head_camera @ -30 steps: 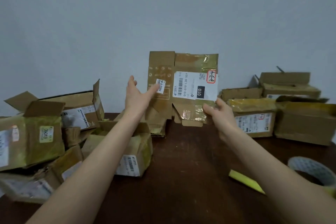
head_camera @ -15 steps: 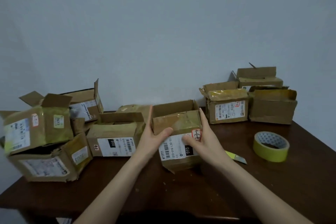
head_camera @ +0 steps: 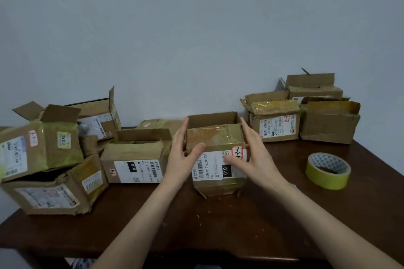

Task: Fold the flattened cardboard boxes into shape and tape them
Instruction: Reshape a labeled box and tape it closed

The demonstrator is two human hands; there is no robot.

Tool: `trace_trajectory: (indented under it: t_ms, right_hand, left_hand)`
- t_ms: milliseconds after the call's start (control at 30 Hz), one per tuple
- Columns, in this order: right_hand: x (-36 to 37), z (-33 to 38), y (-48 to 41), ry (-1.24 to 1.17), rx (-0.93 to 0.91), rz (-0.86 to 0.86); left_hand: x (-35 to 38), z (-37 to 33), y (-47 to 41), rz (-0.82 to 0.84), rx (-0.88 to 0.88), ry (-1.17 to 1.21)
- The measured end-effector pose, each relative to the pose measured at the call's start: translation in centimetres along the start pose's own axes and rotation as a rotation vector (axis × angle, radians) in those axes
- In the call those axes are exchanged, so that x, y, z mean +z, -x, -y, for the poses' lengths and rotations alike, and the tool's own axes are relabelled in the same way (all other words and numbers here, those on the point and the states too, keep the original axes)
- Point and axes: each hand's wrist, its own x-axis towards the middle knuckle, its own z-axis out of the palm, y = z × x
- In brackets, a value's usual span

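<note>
On the tabletop (head_camera: pixel 218 225), a box (head_camera: pixel 215 137) sits at centre, towards the front, with the wall (head_camera: pixel 196 28) behind. Just to its left stands a second box (head_camera: pixel 135 155), and a flat carton (head_camera: pixel 161 123) lies behind the two. Further left, a top box (head_camera: pixel 41 144) tilts on a bottom box (head_camera: pixel 54 192) near the tabletop's left edge, a rear box (head_camera: pixel 96 118) behind them. At right rear, an inner box (head_camera: pixel 275 120) stands beside an end box (head_camera: pixel 330 122), a high box (head_camera: pixel 312 85) rising behind both. The tape (head_camera: pixel 328 171) lies alone at right, in front of that cluster and well apart from the centre box
</note>
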Motion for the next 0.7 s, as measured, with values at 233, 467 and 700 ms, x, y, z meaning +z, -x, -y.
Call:
trace_trajectory:
  t_ms: [233,467,700]
  right_hand:
    - [-0.2,0.0,-0.4,0.076,0.026,0.002]
    - [-0.4,-0.6,-0.8,0.154,0.047,0.051]
    - [-0.5,-1.2,-1.4,-0.078,0.074,0.123]
  left_hand:
    - [0.3,0.6,-1.3,0.025,-0.011,-0.026]
    - [0.4,1.1,-1.7,0.070,-0.074,0.047]
    - [-0.3,0.7,-1.3,0.139,-0.091,0.150]
